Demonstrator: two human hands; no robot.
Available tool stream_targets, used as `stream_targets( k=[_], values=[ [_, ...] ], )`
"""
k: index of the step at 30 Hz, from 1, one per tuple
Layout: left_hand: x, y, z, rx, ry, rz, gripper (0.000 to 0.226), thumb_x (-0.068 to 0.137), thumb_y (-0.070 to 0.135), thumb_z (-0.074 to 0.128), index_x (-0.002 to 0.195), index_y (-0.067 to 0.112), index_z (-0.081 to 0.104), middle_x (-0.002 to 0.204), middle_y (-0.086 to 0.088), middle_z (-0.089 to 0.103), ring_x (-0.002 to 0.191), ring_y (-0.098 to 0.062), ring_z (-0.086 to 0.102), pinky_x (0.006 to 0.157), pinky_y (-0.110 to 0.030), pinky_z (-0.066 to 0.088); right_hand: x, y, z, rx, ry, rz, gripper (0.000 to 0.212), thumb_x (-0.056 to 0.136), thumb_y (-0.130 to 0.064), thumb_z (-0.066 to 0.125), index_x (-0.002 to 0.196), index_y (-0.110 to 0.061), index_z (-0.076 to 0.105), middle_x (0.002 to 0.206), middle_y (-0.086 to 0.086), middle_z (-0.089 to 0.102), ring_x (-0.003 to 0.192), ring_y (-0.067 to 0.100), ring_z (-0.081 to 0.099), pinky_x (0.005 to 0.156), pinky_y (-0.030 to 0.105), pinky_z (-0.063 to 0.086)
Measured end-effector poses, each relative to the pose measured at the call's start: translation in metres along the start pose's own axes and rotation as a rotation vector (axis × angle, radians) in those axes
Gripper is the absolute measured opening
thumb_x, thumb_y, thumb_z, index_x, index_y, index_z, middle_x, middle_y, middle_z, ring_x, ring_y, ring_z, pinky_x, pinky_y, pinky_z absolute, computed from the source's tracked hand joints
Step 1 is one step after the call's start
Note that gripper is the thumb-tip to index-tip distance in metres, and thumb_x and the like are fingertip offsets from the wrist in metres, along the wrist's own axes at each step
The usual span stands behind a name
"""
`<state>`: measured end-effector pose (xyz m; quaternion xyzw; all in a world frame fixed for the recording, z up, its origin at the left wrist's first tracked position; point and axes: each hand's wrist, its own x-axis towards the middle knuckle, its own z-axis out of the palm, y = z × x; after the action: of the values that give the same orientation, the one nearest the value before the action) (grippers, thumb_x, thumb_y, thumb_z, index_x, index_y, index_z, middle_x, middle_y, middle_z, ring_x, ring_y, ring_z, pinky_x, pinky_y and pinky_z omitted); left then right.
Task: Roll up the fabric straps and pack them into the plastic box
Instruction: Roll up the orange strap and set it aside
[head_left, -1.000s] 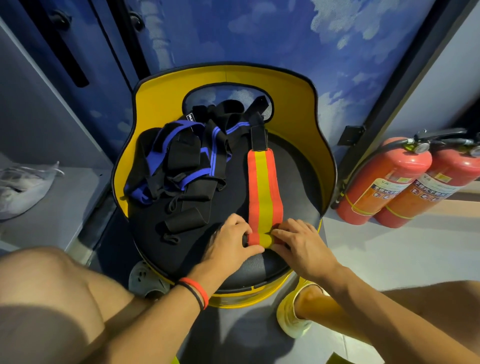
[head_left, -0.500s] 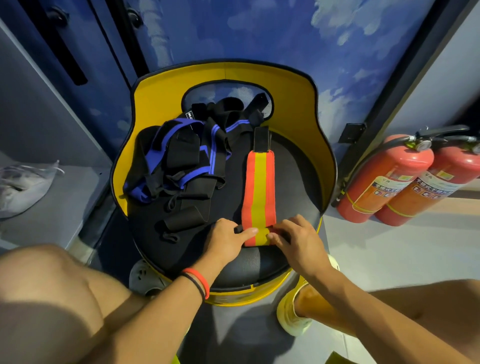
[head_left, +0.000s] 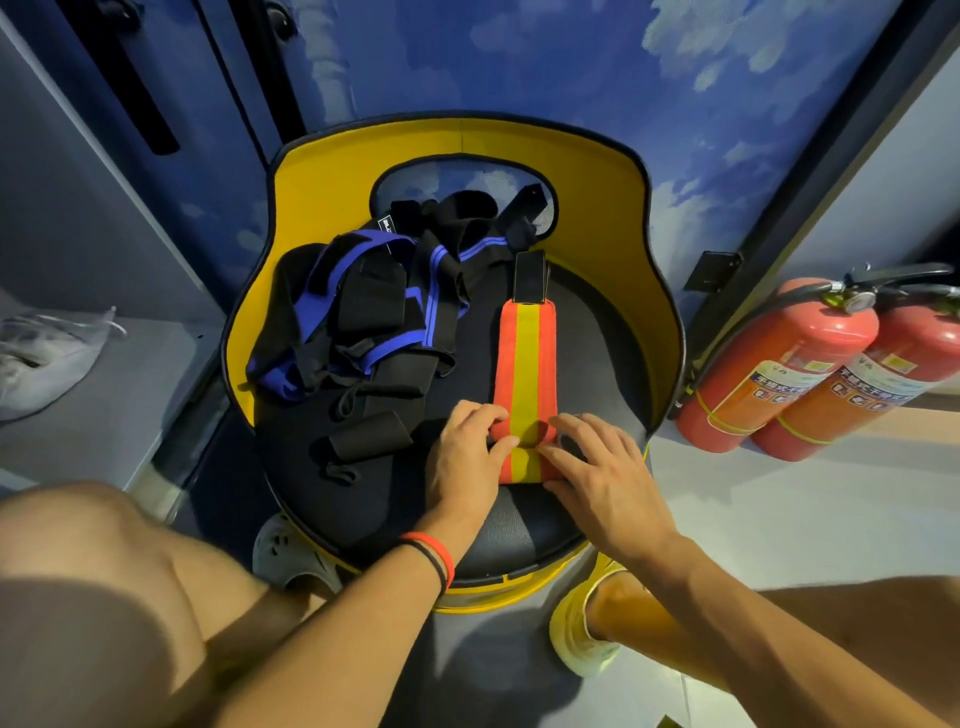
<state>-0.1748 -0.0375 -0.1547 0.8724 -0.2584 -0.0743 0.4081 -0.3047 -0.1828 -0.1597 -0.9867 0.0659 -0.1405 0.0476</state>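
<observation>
An orange strap with a yellow stripe (head_left: 524, 358) lies lengthwise on the black seat of a yellow chair (head_left: 613, 322), its black tab end pointing away from me. Its near end is curled into a roll (head_left: 522, 465). My left hand (head_left: 465, 457) grips the roll's left side with curled fingers and thumb. On the right side, my right hand (head_left: 597, 467) pinches the same roll. A tangled heap of black and blue straps (head_left: 363, 322) sits on the seat's left half. No plastic box is in view.
Two red fire extinguishers (head_left: 789, 369) lean against the wall at the right. A grey shelf (head_left: 104, 395) with a clear plastic bag (head_left: 36, 353) is at the left. My knees and shoes frame the chair's front edge.
The roll at the strap's near end has grown thicker and the flat stretch of strap has shortened toward me. Both hands stayed on the roll.
</observation>
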Motion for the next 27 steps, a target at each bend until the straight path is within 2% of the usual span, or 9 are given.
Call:
stream_targets(
  k=[3, 6, 11, 14, 17, 20, 22, 25, 27],
  values=[
    [0.005, -0.007, 0.005, 0.016, -0.029, -0.014, 0.024, 0.093, 0.028, 0.073, 0.115, 0.019, 0.078, 0.107, 0.003, 0.063, 0.096, -0.014, 0.063, 0.083, -0.033, 0.056, 0.002, 0.001, 0.001, -0.019, -0.003, -0.027, 0.032, 0.098, -0.037, 0.061, 0.128, -0.024, 0.066, 0.14, 0.0, 0.056, 0.13, 0.025, 0.049, 0.115, 0.048, 0.035],
    [0.016, -0.003, 0.003, -0.053, -0.05, -0.151, 0.018, 0.087, 0.029, 0.079, 0.105, 0.026, 0.08, 0.105, 0.004, 0.068, 0.095, -0.014, 0.066, 0.083, -0.032, 0.056, 0.003, 0.003, 0.004, -0.009, -0.006, -0.017, 0.033, 0.1, -0.038, 0.058, 0.13, -0.025, 0.062, 0.133, -0.003, 0.06, 0.122, 0.022, 0.053, 0.116, 0.048, 0.034],
    [0.043, 0.01, 0.004, 0.002, -0.108, -0.442, 0.026, 0.076, 0.021, 0.086, 0.078, 0.028, 0.061, 0.099, 0.004, 0.07, 0.092, -0.024, 0.068, 0.075, -0.034, 0.056, 0.004, 0.002, 0.006, 0.027, -0.036, -0.008, 0.038, 0.099, -0.039, 0.061, 0.134, -0.025, 0.059, 0.132, -0.002, 0.061, 0.121, 0.023, 0.055, 0.114, 0.047, 0.036],
    [0.048, 0.012, 0.006, 0.086, -0.114, -0.451, 0.024, 0.077, 0.02, 0.084, 0.07, 0.027, 0.062, 0.104, 0.002, 0.066, 0.093, -0.028, 0.067, 0.078, -0.036, 0.058, 0.006, 0.003, 0.004, 0.006, -0.064, -0.006, 0.045, 0.091, -0.04, 0.07, 0.132, -0.025, 0.06, 0.134, 0.0, 0.056, 0.124, 0.025, 0.051, 0.112, 0.048, 0.037],
    [0.045, 0.011, 0.006, 0.107, -0.142, -0.392, 0.026, 0.082, 0.021, 0.081, 0.061, 0.028, 0.067, 0.109, 0.003, 0.066, 0.096, -0.027, 0.066, 0.076, -0.035, 0.057, 0.015, 0.007, 0.001, 0.045, -0.112, -0.008, 0.044, 0.092, -0.043, 0.066, 0.132, -0.027, 0.061, 0.129, -0.004, 0.055, 0.121, 0.022, 0.05, 0.11, 0.044, 0.036],
    [0.042, 0.003, 0.001, 0.083, -0.173, -0.294, 0.017, 0.092, 0.025, 0.069, 0.077, 0.026, 0.077, 0.115, 0.002, 0.061, 0.101, -0.025, 0.064, 0.084, -0.035, 0.054, 0.027, 0.013, 0.0, 0.098, -0.15, 0.017, 0.044, 0.094, -0.048, 0.06, 0.133, -0.028, 0.062, 0.12, -0.008, 0.058, 0.111, 0.02, 0.053, 0.109, 0.045, 0.034],
    [0.037, -0.002, -0.003, 0.046, -0.214, -0.24, 0.024, 0.1, 0.032, 0.06, 0.094, 0.018, 0.079, 0.117, 0.001, 0.06, 0.104, -0.023, 0.062, 0.09, -0.03, 0.049, 0.029, 0.014, 0.002, 0.139, -0.128, 0.054, 0.04, 0.097, -0.047, 0.057, 0.132, -0.028, 0.061, 0.113, -0.009, 0.061, 0.107, 0.019, 0.057, 0.113, 0.048, 0.031],
    [0.029, 0.001, -0.01, 0.01, -0.28, -0.221, 0.036, 0.105, 0.039, 0.05, 0.106, 0.012, 0.075, 0.122, 0.001, 0.056, 0.104, -0.017, 0.06, 0.087, -0.026, 0.042, 0.028, 0.012, 0.003, 0.204, -0.102, 0.133, 0.029, 0.1, -0.044, 0.055, 0.126, -0.032, 0.056, 0.102, -0.012, 0.062, 0.103, 0.016, 0.059, 0.117, 0.051, 0.028],
    [0.025, 0.004, -0.015, -0.038, -0.312, -0.227, 0.033, 0.102, 0.041, 0.055, 0.112, 0.016, 0.074, 0.121, 0.004, 0.054, 0.105, -0.012, 0.057, 0.085, -0.025, 0.04, 0.03, 0.011, 0.004, 0.234, -0.125, 0.185, 0.029, 0.101, -0.046, 0.051, 0.127, -0.033, 0.057, 0.101, -0.011, 0.062, 0.104, 0.017, 0.059, 0.117, 0.051, 0.026]
  ],
)
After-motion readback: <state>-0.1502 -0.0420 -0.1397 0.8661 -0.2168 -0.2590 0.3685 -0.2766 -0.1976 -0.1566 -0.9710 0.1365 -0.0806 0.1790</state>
